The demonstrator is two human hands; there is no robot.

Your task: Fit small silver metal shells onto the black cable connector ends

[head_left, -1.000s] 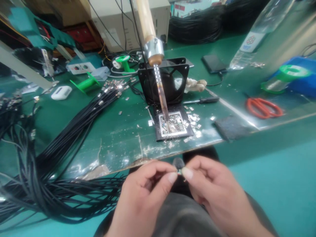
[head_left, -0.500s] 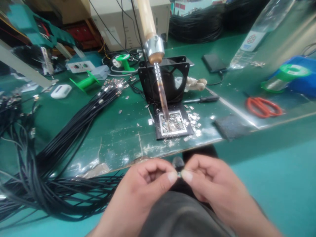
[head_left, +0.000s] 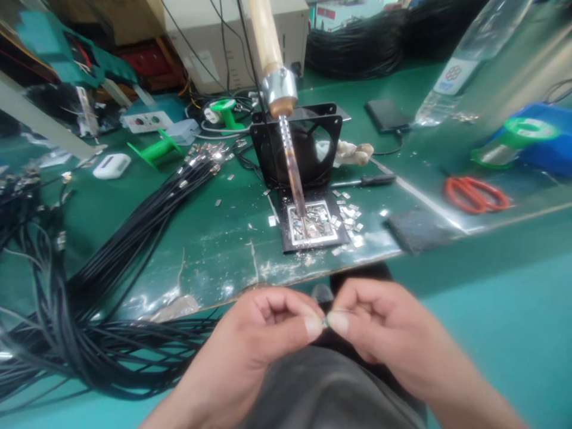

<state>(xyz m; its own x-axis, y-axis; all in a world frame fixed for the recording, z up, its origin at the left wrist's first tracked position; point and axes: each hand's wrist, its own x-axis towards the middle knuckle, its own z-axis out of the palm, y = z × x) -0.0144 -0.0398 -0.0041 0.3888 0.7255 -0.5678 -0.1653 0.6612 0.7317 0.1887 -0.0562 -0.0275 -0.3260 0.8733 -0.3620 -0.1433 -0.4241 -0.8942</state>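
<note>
left hand [head_left: 268, 330] and right hand [head_left: 379, 325], each grip pinching a tiny piece [head_left: 325, 322] at 6 o'clock from the soldering iron [head_left: 292, 167] – seems a fine-handling step, next move likely calls for steady, light pressure.

A glossy green bench [head_left: 218, 235] carries a black fan [head_left: 268, 161], the centre of this dial. A black plate [head_left: 285, 229] lies at 6 o'clock, pale flecks [head_left: 308, 260] just beyond it; small metal pieces [head_left: 358, 227] are scattered at 5. A screwdriver [head_left: 378, 180] and a dark flat pad [head_left: 417, 231] lie at 4, red-handled scissors [head_left: 465, 204] between 3 and 4. A spool with 2 green flanges [head_left: 496, 156] sits at 3, a clear bottle [head_left: 452, 76] and a flat black device [head_left: 385, 114] at 2. Black cables [head_left: 129, 238] stretch towards 8; a white case [head_left: 111, 166] and a green spool [head_left: 155, 152] lie at 9.
</note>
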